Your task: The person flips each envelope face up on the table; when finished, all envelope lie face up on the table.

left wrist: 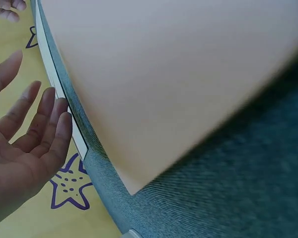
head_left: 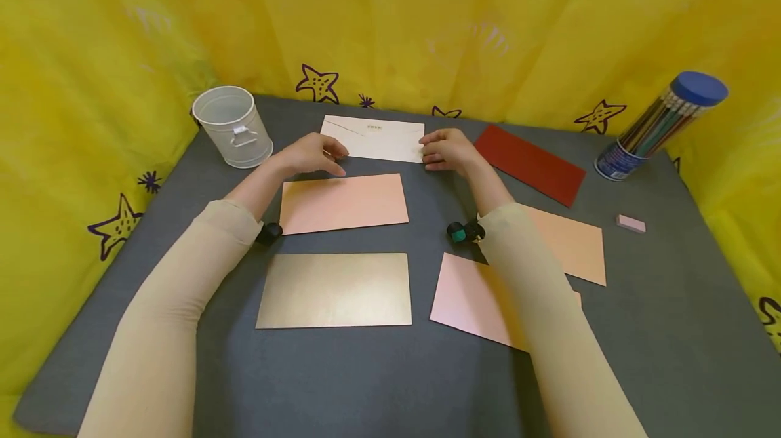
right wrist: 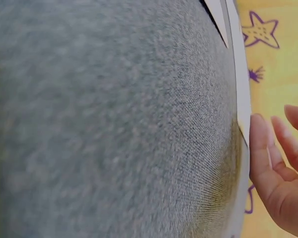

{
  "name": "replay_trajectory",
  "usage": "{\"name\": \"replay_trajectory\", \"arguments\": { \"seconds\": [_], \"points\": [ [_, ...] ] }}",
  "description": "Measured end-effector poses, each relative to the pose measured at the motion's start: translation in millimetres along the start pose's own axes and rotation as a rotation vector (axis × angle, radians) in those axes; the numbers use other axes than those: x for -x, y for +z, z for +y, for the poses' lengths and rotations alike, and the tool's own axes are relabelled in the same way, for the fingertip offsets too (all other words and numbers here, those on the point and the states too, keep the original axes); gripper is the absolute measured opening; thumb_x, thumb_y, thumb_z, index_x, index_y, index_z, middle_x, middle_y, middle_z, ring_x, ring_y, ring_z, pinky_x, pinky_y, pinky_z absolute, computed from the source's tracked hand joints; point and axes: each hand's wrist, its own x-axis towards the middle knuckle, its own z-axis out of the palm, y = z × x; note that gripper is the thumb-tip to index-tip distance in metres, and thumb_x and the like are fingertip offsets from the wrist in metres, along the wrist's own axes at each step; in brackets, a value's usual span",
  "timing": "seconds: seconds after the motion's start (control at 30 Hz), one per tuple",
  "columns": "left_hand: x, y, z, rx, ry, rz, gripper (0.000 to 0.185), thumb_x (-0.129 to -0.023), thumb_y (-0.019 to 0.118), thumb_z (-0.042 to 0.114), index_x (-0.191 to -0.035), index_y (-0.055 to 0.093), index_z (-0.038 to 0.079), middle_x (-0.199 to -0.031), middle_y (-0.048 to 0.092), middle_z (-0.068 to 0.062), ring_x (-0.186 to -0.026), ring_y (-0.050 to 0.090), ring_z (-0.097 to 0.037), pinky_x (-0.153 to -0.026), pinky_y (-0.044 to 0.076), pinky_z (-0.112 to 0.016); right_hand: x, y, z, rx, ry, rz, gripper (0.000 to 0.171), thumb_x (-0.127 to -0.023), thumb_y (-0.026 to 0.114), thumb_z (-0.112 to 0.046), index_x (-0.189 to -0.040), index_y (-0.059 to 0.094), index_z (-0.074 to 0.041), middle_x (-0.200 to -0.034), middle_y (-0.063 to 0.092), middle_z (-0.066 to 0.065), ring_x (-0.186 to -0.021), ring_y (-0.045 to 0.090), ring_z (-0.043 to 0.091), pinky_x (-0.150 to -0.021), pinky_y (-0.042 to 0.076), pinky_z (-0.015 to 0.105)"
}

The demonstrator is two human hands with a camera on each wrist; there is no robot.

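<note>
A white envelope (head_left: 373, 138) lies at the far middle of the table, its flap lines and small printing facing up. My left hand (head_left: 314, 154) hovers by its left end, over the back edge of a peach envelope (head_left: 344, 204), fingers loosely bent around nothing. In the left wrist view the left hand (left wrist: 32, 134) shows spread, relaxed fingers beside the white envelope's edge. At the other end my right hand (head_left: 448, 150) has its fingertips right at the envelope's right edge. The right wrist view shows that hand (right wrist: 280, 168) with thumb and fingers apart.
Nearer me lie a gold envelope (head_left: 334, 290) and a pink one (head_left: 470, 299), partly under my right sleeve. A red envelope (head_left: 531, 163), orange envelope (head_left: 576, 245) and eraser (head_left: 630, 223) are rightward. A pencil tube (head_left: 659, 123) and white bucket (head_left: 234, 129) stand at the back corners.
</note>
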Motion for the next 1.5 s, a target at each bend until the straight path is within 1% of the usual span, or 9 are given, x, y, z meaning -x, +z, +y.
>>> {"name": "replay_trajectory", "arguments": {
  "seconds": [0.13,0.2,0.43,0.7,0.83,0.97,1.13,1.33,1.5],
  "points": [
    [2.7,7.8,-1.6,-0.016,0.028,-0.011,0.052,-0.087,0.073,0.013,-0.134,0.057,0.002,-0.139,0.057,-0.018,-0.123,0.052,-0.032,-0.11,0.044,-0.043,9,1,3,0.042,-0.025,-0.046,0.039,-0.098,0.057,-0.009,-0.136,0.052,0.001,-0.107,0.057,0.009,-0.084,0.064,0.017,-0.078,0.06,0.028],
    [5.3,10.0,-1.9,-0.02,0.035,-0.017,0.051,-0.086,0.074,0.013,-0.133,0.058,0.002,-0.139,0.057,-0.018,-0.122,0.052,-0.031,-0.109,0.044,-0.043,13,3,4,0.067,-0.048,-0.076,0.04,-0.098,0.056,-0.009,-0.136,0.051,0.002,-0.108,0.056,0.009,-0.086,0.064,0.018,-0.077,0.06,0.027],
    [9.9,16.2,-2.4,-0.03,0.008,-0.046,0.054,-0.086,0.075,0.012,-0.135,0.056,0.002,-0.141,0.055,-0.019,-0.127,0.049,-0.034,-0.115,0.039,-0.046,24,9,9,0.123,-0.06,-0.154,0.039,-0.098,0.057,-0.009,-0.134,0.051,0.003,-0.104,0.056,0.007,-0.088,0.064,0.019,-0.077,0.06,0.027],
    [16.8,19.6,-3.8,-0.058,0.026,-0.029,0.055,-0.084,0.076,0.013,-0.134,0.057,0.001,-0.136,0.056,-0.021,-0.123,0.049,-0.035,-0.11,0.041,-0.046,36,13,14,0.151,-0.031,-0.229,0.039,-0.098,0.057,-0.009,-0.134,0.051,0.005,-0.099,0.059,0.006,-0.082,0.063,0.014,-0.081,0.061,0.03],
    [15.9,21.7,-7.8,-0.071,0.034,-0.014,0.055,-0.081,0.079,0.013,-0.131,0.059,0.001,-0.129,0.058,-0.02,-0.117,0.05,-0.032,-0.104,0.042,-0.042,39,18,16,0.151,-0.005,-0.247,0.04,-0.097,0.058,-0.009,-0.134,0.052,0.005,-0.099,0.061,0.006,-0.081,0.063,0.013,-0.081,0.061,0.029],
    [14.0,25.7,-9.1,-0.091,0.05,-0.021,0.058,-0.077,0.082,0.013,-0.128,0.058,-0.002,-0.119,0.055,-0.02,-0.109,0.048,-0.03,-0.098,0.04,-0.038,41,23,17,0.159,0.023,-0.255,0.04,-0.096,0.06,-0.009,-0.134,0.053,0.004,-0.098,0.061,0.005,-0.082,0.063,0.013,-0.08,0.061,0.028],
    [10.5,29.6,-6.8,-0.144,0.055,-0.015,0.058,-0.073,0.084,0.012,-0.12,0.056,-0.005,-0.116,0.054,-0.02,-0.107,0.047,-0.03,-0.098,0.042,-0.039,42,26,18,0.171,0.036,-0.259,0.041,-0.096,0.06,-0.008,-0.135,0.054,0.004,-0.098,0.061,0.005,-0.083,0.062,0.014,-0.083,0.061,0.031],
    [7.1,31.3,-4.3,-0.227,0.048,0.018,0.053,-0.072,0.086,0.015,-0.112,0.058,-0.006,-0.109,0.056,-0.02,-0.099,0.048,-0.03,-0.091,0.045,-0.04,41,26,18,0.17,0.047,-0.263,0.04,-0.096,0.061,-0.009,-0.134,0.056,0.003,-0.097,0.063,0.006,-0.082,0.063,0.014,-0.081,0.061,0.029],
    [6.5,32.2,-2.5,-0.254,0.046,0.025,0.054,-0.071,0.087,0.016,-0.11,0.056,-0.005,-0.103,0.054,-0.018,-0.095,0.048,-0.028,-0.085,0.043,-0.036,40,28,18,0.174,0.05,-0.274,0.041,-0.095,0.061,-0.009,-0.134,0.056,0.002,-0.096,0.063,0.006,-0.083,0.063,0.014,-0.081,0.061,0.029]
  ]
}}
